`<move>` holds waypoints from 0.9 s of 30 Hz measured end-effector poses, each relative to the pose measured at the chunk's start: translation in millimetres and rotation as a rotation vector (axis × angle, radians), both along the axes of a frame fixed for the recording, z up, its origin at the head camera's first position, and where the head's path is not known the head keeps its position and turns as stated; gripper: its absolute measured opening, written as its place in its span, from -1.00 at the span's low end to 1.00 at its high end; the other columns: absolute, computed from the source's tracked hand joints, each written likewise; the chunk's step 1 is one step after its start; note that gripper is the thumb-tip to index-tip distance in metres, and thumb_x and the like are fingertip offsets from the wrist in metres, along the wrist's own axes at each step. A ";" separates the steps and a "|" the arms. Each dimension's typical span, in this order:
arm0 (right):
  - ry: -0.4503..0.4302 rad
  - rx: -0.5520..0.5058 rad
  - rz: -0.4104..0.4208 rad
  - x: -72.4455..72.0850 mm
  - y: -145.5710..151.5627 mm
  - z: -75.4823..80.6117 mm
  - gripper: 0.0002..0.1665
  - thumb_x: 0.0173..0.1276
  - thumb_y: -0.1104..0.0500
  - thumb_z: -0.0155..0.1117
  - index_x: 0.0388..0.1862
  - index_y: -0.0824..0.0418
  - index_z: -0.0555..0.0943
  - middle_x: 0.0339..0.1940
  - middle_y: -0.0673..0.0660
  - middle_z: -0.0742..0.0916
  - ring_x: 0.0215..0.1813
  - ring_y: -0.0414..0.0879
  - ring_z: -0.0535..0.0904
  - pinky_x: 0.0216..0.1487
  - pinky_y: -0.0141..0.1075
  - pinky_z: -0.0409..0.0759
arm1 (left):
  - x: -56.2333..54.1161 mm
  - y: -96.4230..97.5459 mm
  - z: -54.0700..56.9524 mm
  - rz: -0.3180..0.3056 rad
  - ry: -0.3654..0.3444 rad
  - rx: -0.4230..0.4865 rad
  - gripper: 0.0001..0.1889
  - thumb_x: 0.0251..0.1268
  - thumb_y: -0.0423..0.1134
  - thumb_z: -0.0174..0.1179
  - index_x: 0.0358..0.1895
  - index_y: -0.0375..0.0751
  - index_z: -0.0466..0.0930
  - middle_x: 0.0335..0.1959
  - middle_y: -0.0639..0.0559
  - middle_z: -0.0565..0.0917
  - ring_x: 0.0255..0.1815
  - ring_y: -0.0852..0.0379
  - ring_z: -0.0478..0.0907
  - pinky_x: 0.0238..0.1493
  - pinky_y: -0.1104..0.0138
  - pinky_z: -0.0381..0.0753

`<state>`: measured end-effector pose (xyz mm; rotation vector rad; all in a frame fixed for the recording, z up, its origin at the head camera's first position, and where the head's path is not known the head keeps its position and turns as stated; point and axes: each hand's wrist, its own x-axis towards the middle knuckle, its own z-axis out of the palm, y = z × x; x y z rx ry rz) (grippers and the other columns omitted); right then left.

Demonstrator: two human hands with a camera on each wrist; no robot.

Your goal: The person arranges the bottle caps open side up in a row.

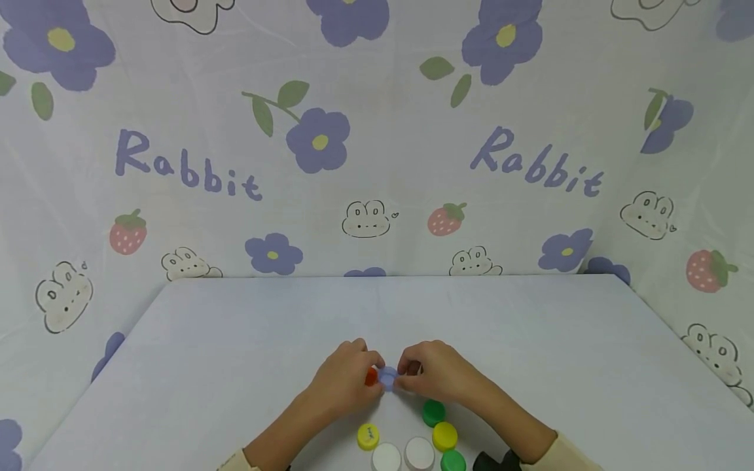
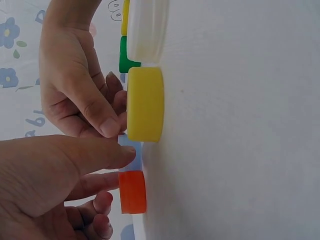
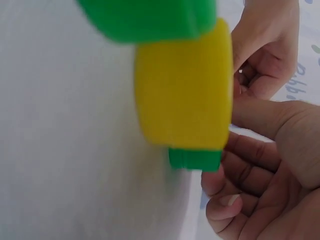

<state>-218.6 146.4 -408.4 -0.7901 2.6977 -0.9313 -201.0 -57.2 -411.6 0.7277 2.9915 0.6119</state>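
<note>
A light blue bottle cap (image 1: 387, 379) lies on the white table between both hands, against an orange-red cap (image 1: 371, 376). My left hand (image 1: 349, 378) pinches the blue cap, thumb on the near side and index finger on the far side. From the right, my right hand (image 1: 438, 371) grips the blue cap's edge with thumb and index finger; its other fingers curl inward. In the left wrist view, the blue cap (image 2: 131, 155) shows under the left thumb, above the orange-red cap (image 2: 132, 192). A yellow cap (image 3: 185, 90) hides the right fingertips in the right wrist view.
Nearer the front lie a yellow cap with markings (image 1: 368, 437), two white caps, one here (image 1: 419, 453), a plain yellow cap (image 1: 444, 436) and two green caps, one here (image 1: 434, 413). A black object (image 1: 497, 461) sits by the right forearm. Printed cloth (image 1: 377, 131) stands behind the table.
</note>
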 end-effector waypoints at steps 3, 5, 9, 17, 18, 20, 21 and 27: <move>0.003 0.008 0.007 0.2 2.4 4.4 -0.89 0.31 0.11 0.51 -0.34 0.10 0.73 -0.48 -0.15 0.66 -0.36 -0.15 0.53 -0.30 -0.34 0.57 | 0.6 -1.7 0.6 -0.001 -0.003 -0.001 -0.68 0.16 -0.17 0.48 -0.03 -0.17 0.75 -0.34 0.12 0.48 -0.28 0.15 0.37 -0.28 0.39 0.47; 0.019 0.014 0.026 0.4 5.6 8.2 -0.88 0.32 0.10 0.50 -0.35 0.08 0.73 -0.49 -0.16 0.66 -0.38 -0.17 0.53 -0.31 -0.32 0.56 | 1.3 -2.2 2.2 -0.006 -0.001 0.006 -0.66 0.14 -0.16 0.49 -0.01 -0.15 0.74 -0.34 0.13 0.47 -0.28 0.15 0.36 -0.29 0.39 0.45; 0.041 0.051 0.095 1.5 15.3 20.5 -0.86 0.33 0.09 0.47 -0.41 0.04 0.71 -0.55 -0.18 0.62 -0.44 -0.23 0.49 -0.37 -0.34 0.53 | 3.1 -0.4 6.1 -0.035 0.020 0.032 -0.72 0.13 -0.15 0.49 -0.08 -0.09 0.75 -0.36 0.16 0.44 -0.29 0.16 0.34 -0.32 0.40 0.42; 0.030 0.190 0.227 14.7 38.2 48.3 -0.80 0.30 0.16 0.49 -0.49 -0.03 0.66 -0.58 -0.24 0.58 -0.47 -0.31 0.44 -0.38 -0.36 0.50 | 10.9 15.5 19.9 -0.124 0.004 -0.063 -0.82 0.13 -0.08 0.48 -0.21 0.03 0.79 -0.38 0.23 0.48 -0.30 0.21 0.33 -0.30 0.41 0.43; 0.026 0.199 0.236 16.1 40.0 50.0 -0.79 0.29 0.16 0.50 -0.49 -0.04 0.65 -0.58 -0.24 0.58 -0.47 -0.31 0.43 -0.38 -0.36 0.50 | 10.9 18.2 21.4 -0.135 -0.004 -0.081 -0.82 0.13 -0.07 0.48 -0.21 0.04 0.79 -0.38 0.23 0.47 -0.29 0.21 0.33 -0.30 0.41 0.42; 0.019 0.210 0.250 18.4 41.7 51.3 -0.77 0.27 0.19 0.50 -0.49 -0.05 0.63 -0.57 -0.25 0.57 -0.47 -0.32 0.43 -0.38 -0.37 0.49 | 10.4 23.2 23.2 -0.157 -0.014 -0.116 -0.82 0.13 -0.07 0.48 -0.21 0.06 0.80 -0.38 0.23 0.47 -0.30 0.21 0.33 -0.31 0.41 0.41; 0.014 0.213 0.256 19.2 41.8 51.5 -0.77 0.26 0.20 0.50 -0.49 -0.05 0.63 -0.57 -0.25 0.57 -0.46 -0.32 0.43 -0.38 -0.37 0.49 | 10.0 25.4 23.8 -0.166 -0.020 -0.130 -0.82 0.12 -0.07 0.49 -0.21 0.06 0.80 -0.39 0.24 0.46 -0.31 0.21 0.32 -0.32 0.41 0.40; -0.009 0.293 0.204 21.7 38.5 49.6 -0.77 0.13 0.27 0.51 -0.49 -0.02 0.63 -0.58 -0.20 0.56 -0.48 -0.27 0.42 -0.41 -0.33 0.47 | 8.3 35.4 24.7 -0.196 -0.060 -0.190 -0.81 0.13 -0.04 0.52 -0.21 0.08 0.81 -0.41 0.23 0.49 -0.32 0.22 0.33 -0.31 0.39 0.40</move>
